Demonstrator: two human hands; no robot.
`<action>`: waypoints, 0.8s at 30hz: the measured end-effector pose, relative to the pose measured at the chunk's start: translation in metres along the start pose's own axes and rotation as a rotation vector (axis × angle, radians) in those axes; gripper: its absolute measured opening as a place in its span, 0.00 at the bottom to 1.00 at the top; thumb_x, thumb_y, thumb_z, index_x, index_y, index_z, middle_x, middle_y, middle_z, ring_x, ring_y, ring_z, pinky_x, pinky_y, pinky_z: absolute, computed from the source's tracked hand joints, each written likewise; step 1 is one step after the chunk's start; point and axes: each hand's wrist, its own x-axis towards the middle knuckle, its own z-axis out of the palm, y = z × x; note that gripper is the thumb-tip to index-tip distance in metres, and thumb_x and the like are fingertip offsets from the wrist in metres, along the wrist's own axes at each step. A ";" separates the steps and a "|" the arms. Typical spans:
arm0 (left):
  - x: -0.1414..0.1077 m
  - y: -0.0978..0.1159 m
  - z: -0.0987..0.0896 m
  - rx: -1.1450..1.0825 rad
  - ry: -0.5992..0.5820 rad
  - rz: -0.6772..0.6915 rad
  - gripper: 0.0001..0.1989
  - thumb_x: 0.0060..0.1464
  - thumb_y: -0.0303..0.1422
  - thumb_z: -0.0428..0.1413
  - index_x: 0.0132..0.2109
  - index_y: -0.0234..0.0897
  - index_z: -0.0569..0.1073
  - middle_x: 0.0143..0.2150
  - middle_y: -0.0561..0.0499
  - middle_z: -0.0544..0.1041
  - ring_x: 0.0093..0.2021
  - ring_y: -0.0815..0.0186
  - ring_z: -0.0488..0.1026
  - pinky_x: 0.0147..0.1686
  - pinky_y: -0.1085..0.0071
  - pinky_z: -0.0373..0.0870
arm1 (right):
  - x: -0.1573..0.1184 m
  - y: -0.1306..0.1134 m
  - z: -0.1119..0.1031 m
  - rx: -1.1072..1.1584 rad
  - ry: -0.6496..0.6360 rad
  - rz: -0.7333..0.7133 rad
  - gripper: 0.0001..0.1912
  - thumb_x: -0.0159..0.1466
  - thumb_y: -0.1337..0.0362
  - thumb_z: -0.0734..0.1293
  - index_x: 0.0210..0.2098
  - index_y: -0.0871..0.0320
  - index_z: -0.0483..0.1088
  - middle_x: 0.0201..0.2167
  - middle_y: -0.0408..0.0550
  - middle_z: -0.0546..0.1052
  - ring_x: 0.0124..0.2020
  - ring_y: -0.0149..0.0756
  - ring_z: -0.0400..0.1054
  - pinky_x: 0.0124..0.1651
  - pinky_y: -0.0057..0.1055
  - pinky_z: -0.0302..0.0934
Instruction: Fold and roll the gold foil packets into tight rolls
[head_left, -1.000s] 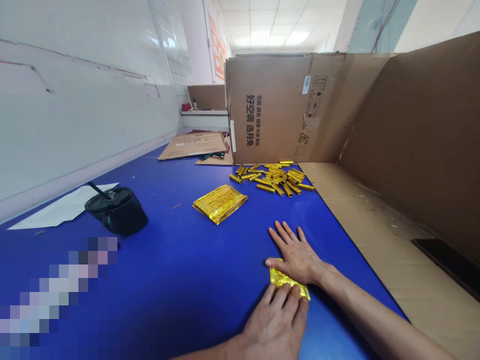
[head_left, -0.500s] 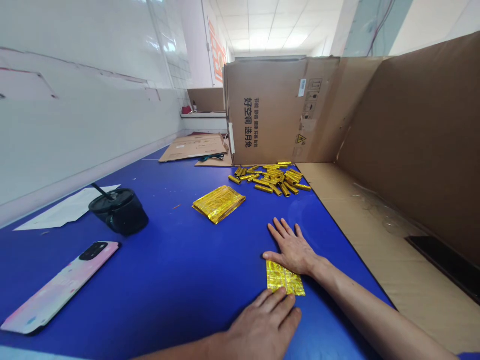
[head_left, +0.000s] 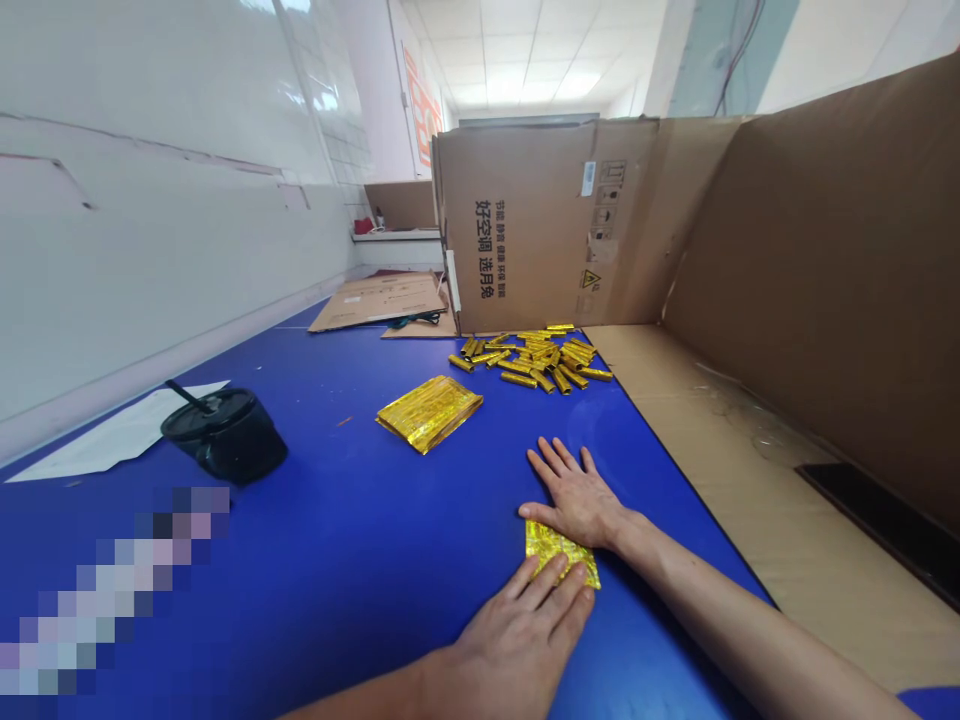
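A shiny gold foil sheet (head_left: 545, 541) lies flat on the blue table (head_left: 360, 560), partly covered by both hands. My right hand (head_left: 577, 500) rests with fingers spread over its far edge, the fingertips on the table beyond. Stretched flat, my left hand (head_left: 521, 620) presses its fingertips on the sheet's near part. Farther off and to the left is a stack of gold foil sheets (head_left: 430, 412). Several small rolled gold foil tubes (head_left: 536, 360) lie in a loose pile at the table's far end.
Large cardboard panels (head_left: 540, 230) stand behind and to the right of the table. On the left are a black cup with a straw (head_left: 225, 435), white paper (head_left: 105, 440) and a pixelated object (head_left: 112, 600). Flat cardboard (head_left: 379, 300) lies at the far left.
My left hand has slid forward over the foil sheet, covering more of its near part. My right hand stays on the far edge. The whole view has shifted slightly.
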 end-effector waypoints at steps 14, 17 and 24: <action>0.004 0.004 0.007 -0.006 -0.046 -0.055 0.29 0.56 0.37 0.39 0.61 0.28 0.40 0.62 0.41 0.40 0.61 0.56 0.36 0.57 0.57 0.39 | 0.012 0.008 -0.013 0.069 0.038 0.018 0.43 0.54 0.39 0.49 0.60 0.60 0.44 0.60 0.55 0.47 0.60 0.46 0.36 0.56 0.50 0.29; 0.005 0.005 0.005 -0.030 -0.047 -0.064 0.28 0.57 0.36 0.38 0.61 0.28 0.40 0.62 0.41 0.40 0.61 0.56 0.36 0.57 0.56 0.39 | 0.006 0.003 -0.020 0.084 0.051 0.049 0.43 0.55 0.39 0.46 0.60 0.62 0.39 0.60 0.57 0.47 0.60 0.47 0.37 0.55 0.51 0.34; 0.004 0.003 0.010 -0.019 -0.013 -0.066 0.29 0.57 0.38 0.38 0.61 0.29 0.41 0.61 0.40 0.44 0.60 0.54 0.40 0.56 0.54 0.41 | -0.013 -0.019 -0.005 0.098 -0.070 -0.204 0.40 0.56 0.41 0.50 0.61 0.57 0.39 0.62 0.54 0.40 0.61 0.47 0.29 0.56 0.52 0.26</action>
